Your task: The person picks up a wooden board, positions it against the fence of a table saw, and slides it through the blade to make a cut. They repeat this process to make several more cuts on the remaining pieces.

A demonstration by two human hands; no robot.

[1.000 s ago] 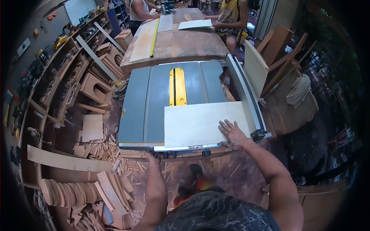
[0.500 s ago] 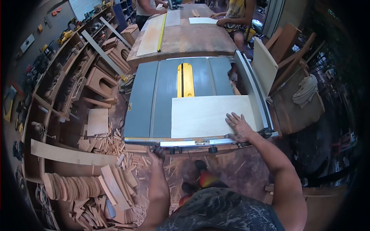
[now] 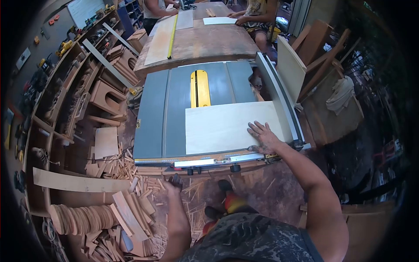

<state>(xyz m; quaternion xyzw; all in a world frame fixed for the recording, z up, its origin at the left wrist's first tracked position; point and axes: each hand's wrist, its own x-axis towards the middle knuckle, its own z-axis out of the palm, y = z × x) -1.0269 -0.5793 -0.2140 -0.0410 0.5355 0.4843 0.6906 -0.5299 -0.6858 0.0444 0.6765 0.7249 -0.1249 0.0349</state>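
Head view: the person's right hand (image 3: 264, 139) lies palm down on the right part of a pale board (image 3: 222, 131), fingers spread wide and pressing rather than gripping; the left hand (image 3: 173, 183) hangs low, just below the front rail (image 3: 196, 163), with thumb and fingers loosely parted and nothing seen in it; whether its fingertips touch the underside of the rail is too dark to tell.

The board lies flat across the near right part of the grey saw table (image 3: 150, 113); its far edge meets or covers the near end of the yellow insert (image 3: 205, 89), and its right end sits at the fence (image 3: 283, 102), though contact along the full length cannot be made out; no blade can be told in the slot.

The step in hand looks like steadying the board beside the fence; from this pose, a next move would seem to call for even pressure under the right palm, the board's end kept square to the fence and the left hand kept clear of the slot.

Beyond stands a long workbench (image 3: 209, 43) with a yellow measuring strip (image 3: 173, 37) on it; two other people are at its far sides, one with hands at a white panel (image 3: 218, 21); wood scraps (image 3: 115, 166) litter the floor to the left.
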